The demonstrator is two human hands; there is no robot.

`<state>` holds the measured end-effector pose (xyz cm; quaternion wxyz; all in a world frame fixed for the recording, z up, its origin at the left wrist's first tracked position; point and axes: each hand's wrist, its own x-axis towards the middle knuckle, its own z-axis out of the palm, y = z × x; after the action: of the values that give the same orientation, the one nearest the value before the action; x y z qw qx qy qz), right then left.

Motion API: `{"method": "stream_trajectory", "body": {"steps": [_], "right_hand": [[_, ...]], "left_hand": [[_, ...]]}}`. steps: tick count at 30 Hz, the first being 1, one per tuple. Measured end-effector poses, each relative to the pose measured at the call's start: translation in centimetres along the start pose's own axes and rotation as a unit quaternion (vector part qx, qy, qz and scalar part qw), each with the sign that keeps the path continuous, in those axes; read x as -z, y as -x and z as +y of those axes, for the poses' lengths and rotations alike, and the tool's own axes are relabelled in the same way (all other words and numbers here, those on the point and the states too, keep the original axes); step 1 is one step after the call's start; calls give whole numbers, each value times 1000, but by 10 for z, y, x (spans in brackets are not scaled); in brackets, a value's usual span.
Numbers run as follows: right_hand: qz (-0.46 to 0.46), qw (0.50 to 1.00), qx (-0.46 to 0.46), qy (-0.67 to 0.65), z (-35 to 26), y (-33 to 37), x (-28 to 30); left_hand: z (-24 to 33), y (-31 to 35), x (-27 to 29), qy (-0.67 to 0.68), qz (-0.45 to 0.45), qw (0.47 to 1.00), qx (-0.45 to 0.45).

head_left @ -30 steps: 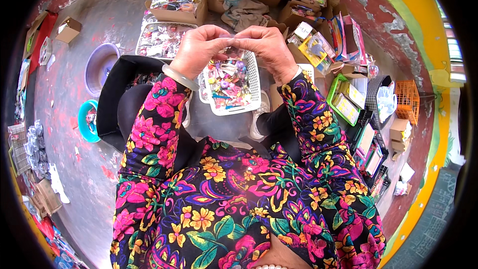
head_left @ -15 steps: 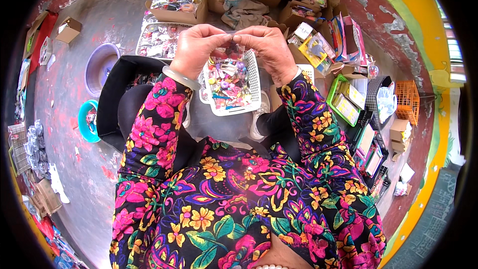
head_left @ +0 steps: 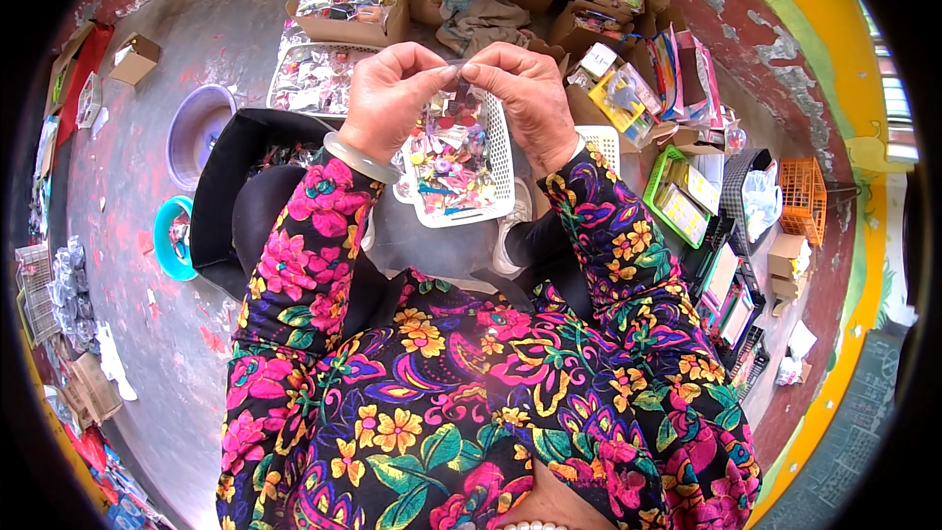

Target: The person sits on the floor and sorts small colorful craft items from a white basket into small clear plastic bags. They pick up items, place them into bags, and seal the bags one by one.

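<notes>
Left hand (head_left: pixel 386 98) and right hand (head_left: pixel 538 103) drawn slightly apart; fingers (head_left: pixel 488 77) pinched tight on clear packet (head_left: pixel 459 105) hanging below.

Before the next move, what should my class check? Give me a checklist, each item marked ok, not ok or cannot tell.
1. Left hand pinching the small see-through packet: ok.
2. Right hand pinching the packet's other side: ok.
3. White basket below the hands, holding colourful small items: ok.
4. Whole basket in plain sight: not ok; the hands hide its far end.
5. Packet sealed: cannot tell.
6. Teal basin apart from both hands: ok.
</notes>
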<state>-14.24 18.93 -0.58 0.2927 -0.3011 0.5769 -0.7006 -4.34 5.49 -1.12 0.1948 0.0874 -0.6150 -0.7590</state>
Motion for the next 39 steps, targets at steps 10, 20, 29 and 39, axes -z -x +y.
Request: {"method": "stream_trajectory", "body": {"steps": [10,20,29,39], "right_hand": [[15,1000,9,15,1,-5,4],[-4,998,12,67,-2,-5,11],[-28,996,35,77,6,-6,9],[-58,996,43,55,1,-2,7]], "left_hand": [[7,-2,6,-9,29,997,78],[6,-3,7,-12,-21,994,109],[4,-1,4,-21,-31,998,58],[-1,2,6,-34,-48,998,2]]}}
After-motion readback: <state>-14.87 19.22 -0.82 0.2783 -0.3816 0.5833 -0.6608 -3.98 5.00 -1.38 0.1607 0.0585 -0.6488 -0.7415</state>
